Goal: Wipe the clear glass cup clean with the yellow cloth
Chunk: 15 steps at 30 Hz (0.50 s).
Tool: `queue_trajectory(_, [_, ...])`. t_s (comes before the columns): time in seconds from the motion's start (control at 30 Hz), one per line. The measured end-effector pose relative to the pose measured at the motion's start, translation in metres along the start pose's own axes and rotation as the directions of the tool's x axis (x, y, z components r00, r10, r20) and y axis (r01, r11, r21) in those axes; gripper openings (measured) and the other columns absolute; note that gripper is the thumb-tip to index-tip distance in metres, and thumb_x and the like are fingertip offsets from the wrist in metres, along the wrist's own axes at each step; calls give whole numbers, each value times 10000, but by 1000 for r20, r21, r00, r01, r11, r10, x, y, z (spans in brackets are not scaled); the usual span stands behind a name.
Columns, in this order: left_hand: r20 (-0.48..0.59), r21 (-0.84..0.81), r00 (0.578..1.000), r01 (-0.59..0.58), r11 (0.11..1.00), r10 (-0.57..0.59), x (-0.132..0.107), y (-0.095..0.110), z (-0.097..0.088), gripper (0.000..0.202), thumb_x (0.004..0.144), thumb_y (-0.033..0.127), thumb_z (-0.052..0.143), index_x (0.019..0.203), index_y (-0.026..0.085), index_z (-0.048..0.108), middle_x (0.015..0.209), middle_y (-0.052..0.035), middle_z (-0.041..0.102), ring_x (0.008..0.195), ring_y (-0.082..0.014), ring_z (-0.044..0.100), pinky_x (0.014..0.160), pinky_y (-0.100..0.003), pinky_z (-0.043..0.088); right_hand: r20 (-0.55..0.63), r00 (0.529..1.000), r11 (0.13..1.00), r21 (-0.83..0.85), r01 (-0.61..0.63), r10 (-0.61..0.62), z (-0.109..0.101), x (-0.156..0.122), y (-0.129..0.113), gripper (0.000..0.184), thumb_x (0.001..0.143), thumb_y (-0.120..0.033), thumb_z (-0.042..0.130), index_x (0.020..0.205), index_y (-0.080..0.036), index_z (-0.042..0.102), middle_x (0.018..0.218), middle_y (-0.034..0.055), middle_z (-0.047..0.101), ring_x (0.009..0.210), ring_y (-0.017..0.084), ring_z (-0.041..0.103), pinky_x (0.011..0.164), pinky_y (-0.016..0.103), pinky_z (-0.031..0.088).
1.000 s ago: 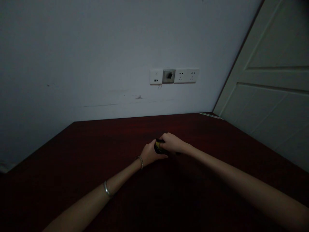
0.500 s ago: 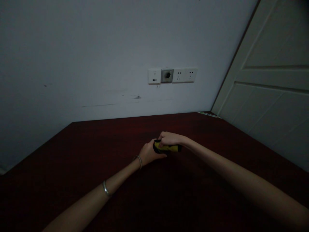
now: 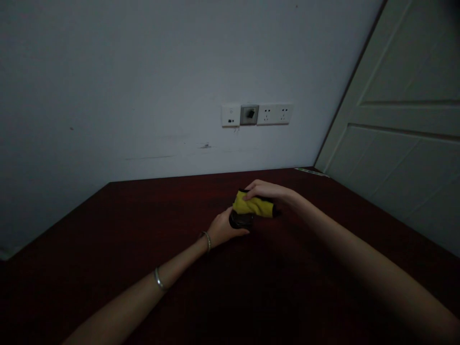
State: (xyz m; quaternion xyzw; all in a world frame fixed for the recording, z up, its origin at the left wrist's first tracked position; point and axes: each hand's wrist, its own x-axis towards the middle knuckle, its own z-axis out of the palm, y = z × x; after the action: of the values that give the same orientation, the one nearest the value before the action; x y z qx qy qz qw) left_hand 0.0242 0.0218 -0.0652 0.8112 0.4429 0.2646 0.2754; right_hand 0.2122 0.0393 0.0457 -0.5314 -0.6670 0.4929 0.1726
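Near the middle of the dark red tabletop, my left hand is wrapped round a dark, round object from its left side. Its rim looks shiny, but the dim light hides what kind of thing it is. My right hand grips a yellow cloth with dark edges, thumb on the near face. The cloth hangs just above the round object and overlaps its far edge; whether they touch, I cannot tell.
The dark red tabletop runs back to a white wall. Several socket and switch plates sit on that wall. To the right stands a pale panelled door. A thin patterned strip lies in the back right corner.
My right hand has lifted the yellow cloth up and slightly right, off the round object, whose dark top now shows. My left hand has stayed in place around the object.
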Motion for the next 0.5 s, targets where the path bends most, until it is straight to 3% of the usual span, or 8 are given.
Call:
queue_trajectory(0.2, [-25,-101,1000,15,995,-17,2,-3,4,1117,511,438,831,1411,135,243,1398,-210,428,1286,-357,413,1050,-479,352,-212,973,947,281,154,-95,-3,-9,9,337,658,-229,641,966,-98,681,835,93,718,687,174,652,624,260,496])
queue_trajectory(0.37, [-15,-144,1000,9,990,-11,1,-3,6,1213,485,433,843,1442,143,157,1444,-225,345,1340,-374,317,1081,-515,298,-323,940,875,415,247,-112,11,-9,19,404,624,-233,632,1004,-99,663,851,100,713,710,187,651,671,288,502])
queue_trajectory(0.5, [19,-100,1000,-21,995,23,-1,-2,4,1250,499,414,824,1443,49,90,1510,-272,125,1407,-367,101,1139,-513,159,-387,914,825,473,308,-119,16,-11,22,419,617,-234,614,1011,-96,648,918,123,704,772,208,651,699,295,505])
